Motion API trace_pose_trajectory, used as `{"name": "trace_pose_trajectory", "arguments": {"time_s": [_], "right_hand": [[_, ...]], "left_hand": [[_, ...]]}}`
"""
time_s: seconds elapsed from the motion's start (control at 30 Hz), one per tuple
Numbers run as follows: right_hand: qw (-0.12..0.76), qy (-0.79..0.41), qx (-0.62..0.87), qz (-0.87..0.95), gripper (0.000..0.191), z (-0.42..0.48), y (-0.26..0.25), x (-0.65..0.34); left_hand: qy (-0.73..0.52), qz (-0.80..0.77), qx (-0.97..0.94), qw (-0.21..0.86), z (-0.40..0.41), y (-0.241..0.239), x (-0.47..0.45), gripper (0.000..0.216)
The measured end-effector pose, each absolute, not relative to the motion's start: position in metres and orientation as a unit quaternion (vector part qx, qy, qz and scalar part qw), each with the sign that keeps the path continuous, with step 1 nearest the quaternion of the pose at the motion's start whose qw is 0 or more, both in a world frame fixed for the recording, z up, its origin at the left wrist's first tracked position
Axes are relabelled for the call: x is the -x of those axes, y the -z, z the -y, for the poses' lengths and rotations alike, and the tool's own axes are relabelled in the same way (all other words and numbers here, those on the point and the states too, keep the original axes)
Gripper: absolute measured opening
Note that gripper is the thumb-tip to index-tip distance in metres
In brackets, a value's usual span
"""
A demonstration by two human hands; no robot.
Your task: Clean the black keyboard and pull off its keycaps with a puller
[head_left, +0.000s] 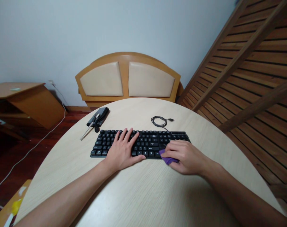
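A black computer keyboard (153,140) lies flat on the pale round table (138,195). My left hand (123,148) rests on its left half with the fingers spread and the thumb along the near edge. At the keyboard's right end, my right hand (181,154) is closed around a purple cloth (166,156). The cloth touches the keys near the front edge, and part of it is hidden under the fingers. Behind the keyboard, its coiled black cable (159,121) sits on the table with the plug end pointing right.
At the table's back left lies a dark folded pouch (98,116), with a slim metal tool (86,130), perhaps tweezers, beside it. Behind the table stands a padded wooden headboard (125,78). Slatted wooden panels (240,63) lean at the right. A desk (27,101) is at the left.
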State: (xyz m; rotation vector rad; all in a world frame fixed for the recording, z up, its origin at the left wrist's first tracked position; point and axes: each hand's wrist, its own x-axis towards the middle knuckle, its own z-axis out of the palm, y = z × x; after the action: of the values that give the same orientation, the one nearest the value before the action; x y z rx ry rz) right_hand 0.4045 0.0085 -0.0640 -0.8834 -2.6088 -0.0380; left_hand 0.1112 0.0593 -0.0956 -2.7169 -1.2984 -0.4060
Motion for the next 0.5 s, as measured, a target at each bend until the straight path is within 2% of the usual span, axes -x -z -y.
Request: {"name": "trace_pose_trajectory", "arguments": {"time_s": [0.07,0.27,0.5], "right_hand": [[0.202,0.016,0.316,0.927,0.015,-0.008,0.063,-0.406],[0.344,0.087,0.456,0.816,0.031,-0.023,0.071,-0.421],[0.343,0.046,0.537,0.770,0.035,-0.038,0.088,-0.434]], "left_hand": [[0.135,0.427,0.893,0.053,-0.060,0.097,-0.111,0.098],[0.126,0.431,0.892,0.056,-0.060,0.098,-0.111,0.098],[0.122,0.425,0.896,0.049,-0.059,0.094,-0.110,0.096]]}}
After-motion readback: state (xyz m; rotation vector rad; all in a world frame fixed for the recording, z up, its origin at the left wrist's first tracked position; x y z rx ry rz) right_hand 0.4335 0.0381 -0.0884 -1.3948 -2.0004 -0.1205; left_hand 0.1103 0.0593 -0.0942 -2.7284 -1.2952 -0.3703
